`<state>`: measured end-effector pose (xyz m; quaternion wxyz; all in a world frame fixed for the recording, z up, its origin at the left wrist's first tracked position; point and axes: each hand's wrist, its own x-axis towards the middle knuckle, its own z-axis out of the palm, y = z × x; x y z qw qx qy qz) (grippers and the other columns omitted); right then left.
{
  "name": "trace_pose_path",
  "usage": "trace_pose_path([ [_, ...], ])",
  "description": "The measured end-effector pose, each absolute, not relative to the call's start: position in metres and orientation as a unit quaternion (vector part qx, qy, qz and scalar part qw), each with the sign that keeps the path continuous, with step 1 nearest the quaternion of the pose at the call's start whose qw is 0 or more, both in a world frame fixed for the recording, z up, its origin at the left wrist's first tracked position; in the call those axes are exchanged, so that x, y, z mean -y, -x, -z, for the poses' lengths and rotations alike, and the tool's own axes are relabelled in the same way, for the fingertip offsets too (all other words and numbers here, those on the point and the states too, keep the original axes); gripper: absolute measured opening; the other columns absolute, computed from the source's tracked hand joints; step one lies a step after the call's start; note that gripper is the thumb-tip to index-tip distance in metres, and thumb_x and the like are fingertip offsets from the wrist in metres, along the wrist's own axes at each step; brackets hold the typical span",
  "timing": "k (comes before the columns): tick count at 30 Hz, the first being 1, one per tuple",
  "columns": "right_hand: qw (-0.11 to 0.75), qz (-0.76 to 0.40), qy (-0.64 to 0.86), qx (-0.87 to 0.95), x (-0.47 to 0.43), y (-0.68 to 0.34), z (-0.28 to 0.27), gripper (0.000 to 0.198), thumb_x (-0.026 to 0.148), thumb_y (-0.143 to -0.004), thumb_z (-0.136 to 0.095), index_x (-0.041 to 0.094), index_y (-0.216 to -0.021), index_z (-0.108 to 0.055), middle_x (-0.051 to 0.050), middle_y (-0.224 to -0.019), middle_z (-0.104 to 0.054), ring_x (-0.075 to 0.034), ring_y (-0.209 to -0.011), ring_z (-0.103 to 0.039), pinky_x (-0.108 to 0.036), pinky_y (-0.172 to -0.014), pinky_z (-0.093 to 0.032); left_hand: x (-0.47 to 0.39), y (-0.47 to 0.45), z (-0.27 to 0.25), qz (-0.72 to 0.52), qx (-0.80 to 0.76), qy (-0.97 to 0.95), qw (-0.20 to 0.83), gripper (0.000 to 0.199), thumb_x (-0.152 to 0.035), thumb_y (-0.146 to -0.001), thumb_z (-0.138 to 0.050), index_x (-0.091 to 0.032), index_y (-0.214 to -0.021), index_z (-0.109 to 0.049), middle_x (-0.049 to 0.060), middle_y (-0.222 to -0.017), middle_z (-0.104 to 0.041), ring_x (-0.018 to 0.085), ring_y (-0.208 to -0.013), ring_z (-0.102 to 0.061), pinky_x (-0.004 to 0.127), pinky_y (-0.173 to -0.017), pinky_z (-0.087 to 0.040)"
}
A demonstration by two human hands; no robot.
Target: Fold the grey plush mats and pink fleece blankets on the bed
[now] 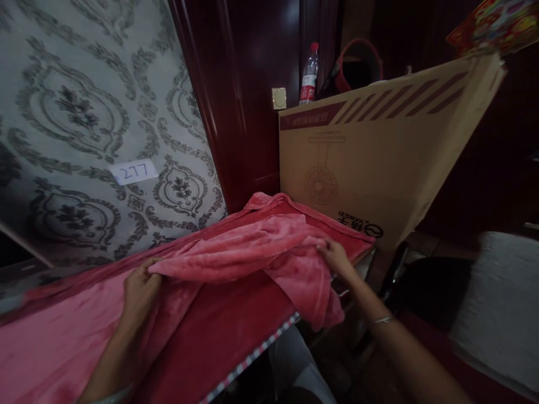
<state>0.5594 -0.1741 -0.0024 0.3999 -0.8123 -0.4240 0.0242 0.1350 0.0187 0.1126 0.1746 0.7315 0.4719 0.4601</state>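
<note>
Between both hands (141, 287) (337, 259), pink cloth (240, 252) (bunched)

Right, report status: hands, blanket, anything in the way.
Left hand gripping pink plush blanket; right hand gripping it too. Blanket bunched between them over red surface. Cardboard box with fan print stands beyond, apart from both hands.

The person's right forearm (366, 297) wears a thin silvery bracelet (383, 320), the left forearm (122, 348) a greyish band (113, 396); pale trousers (297, 356) show.
</note>
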Motion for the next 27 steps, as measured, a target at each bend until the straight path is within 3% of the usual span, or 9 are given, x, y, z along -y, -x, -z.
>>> trace_pose_path([
  [4,0.573,0.026,0.724,0.382,0.178,-0.600,-0.055,0.035,0.040,-0.096,-0.033,0.019,-0.107,-0.059,-0.006,-0.081,-0.064,-0.020,-0.074,-0.063,-0.032,-0.066,-0.055,-0.036,-0.117,-0.134,-0.481,-0.477,-0.717,0.165,0.030,-0.037,-0.053,-0.042,-0.022,-0.070,-0.061,-0.002,-0.065,-0.063,0.019,-0.070,-0.058,0.026,-0.064,-0.047],
  [7,0.731,0.084,0.584,0.342,0.172,-0.624,-0.119,0.028,0.045,-0.087,-0.056,0.018,-0.098,-0.060,-0.001,-0.082,-0.060,-0.015,-0.071,-0.057,-0.030,-0.067,-0.052,-0.046,-0.102,-0.156,-0.496,-0.485,-0.704,0.151,0.030,-0.037,-0.056,-0.043,-0.021,-0.074,-0.061,-0.004,-0.062,-0.058,0.016,-0.066,-0.052,0.022,-0.058,-0.042],
  [9,0.779,0.128,0.515,0.335,0.163,-0.629,-0.160,0.026,0.040,-0.082,-0.065,0.018,-0.096,-0.062,0.000,-0.087,-0.062,-0.014,-0.076,-0.058,-0.031,-0.073,-0.052,-0.050,-0.093,-0.171,-0.497,-0.493,-0.702,0.133,0.030,-0.038,-0.059,-0.045,-0.022,-0.078,-0.061,-0.005,-0.064,-0.059,0.016,-0.067,-0.052,0.020,-0.058,-0.042],
  [12,0.760,0.136,0.516,0.370,0.136,-0.623,-0.199,0.023,0.028,-0.081,-0.068,0.016,-0.100,-0.066,0.000,-0.089,-0.064,-0.014,-0.081,-0.058,-0.032,-0.080,-0.051,-0.056,-0.083,-0.188,-0.467,-0.496,-0.724,0.110,0.031,-0.036,-0.060,-0.046,-0.021,-0.082,-0.062,-0.004,-0.071,-0.063,0.016,-0.072,-0.055,0.020,-0.064,-0.046],
  [17,0.684,-0.075,0.629,0.362,0.073,-0.603,-0.227,0.007,0.009,-0.086,-0.061,0.006,-0.083,-0.066,0.003,-0.062,-0.058,-0.009,-0.058,-0.047,-0.031,-0.069,-0.048,-0.075,-0.086,-0.204,-0.377,-0.553,-0.738,0.082,0.023,-0.026,-0.060,-0.043,-0.020,-0.075,-0.059,-0.003,-0.067,-0.061,0.018,-0.077,-0.057,0.023,-0.077,-0.048],
  [21,0.717,-0.013,0.597,0.359,0.056,-0.594,-0.271,0.010,0.001,-0.089,-0.057,0.008,-0.090,-0.065,0.006,-0.068,-0.058,-0.006,-0.058,-0.047,-0.024,-0.069,-0.047,-0.084,-0.095,-0.220,-0.418,-0.577,-0.701,0.028,0.030,-0.020,-0.065,-0.042,-0.017,-0.087,-0.062,-0.002,-0.074,-0.061,0.016,-0.083,-0.058,0.025,-0.088,-0.047],
  [24,0.747,0.059,0.548,0.371,0.075,-0.593,-0.303,0.023,-0.003,-0.088,-0.050,0.010,-0.098,-0.066,0.004,-0.082,-0.065,-0.006,-0.071,-0.051,-0.024,-0.082,-0.048,-0.080,-0.091,-0.235,-0.476,-0.564,-0.674,-0.030,0.043,-0.020,-0.067,-0.040,-0.014,-0.101,-0.065,-0.001,-0.080,-0.061,0.014,-0.080,-0.056,0.027,-0.091,-0.048],
  [27,0.778,0.132,0.504,0.351,0.107,-0.597,-0.293,0.026,0.000,-0.084,-0.047,0.014,-0.095,-0.066,0.001,-0.092,-0.069,-0.009,-0.085,-0.056,-0.026,-0.091,-0.047,-0.065,-0.081,-0.239,-0.500,-0.540,-0.673,-0.073,0.048,-0.026,-0.065,-0.039,-0.015,-0.103,-0.066,-0.001,-0.077,-0.059,0.015,-0.069,-0.053,0.031,-0.088,-0.051],
])
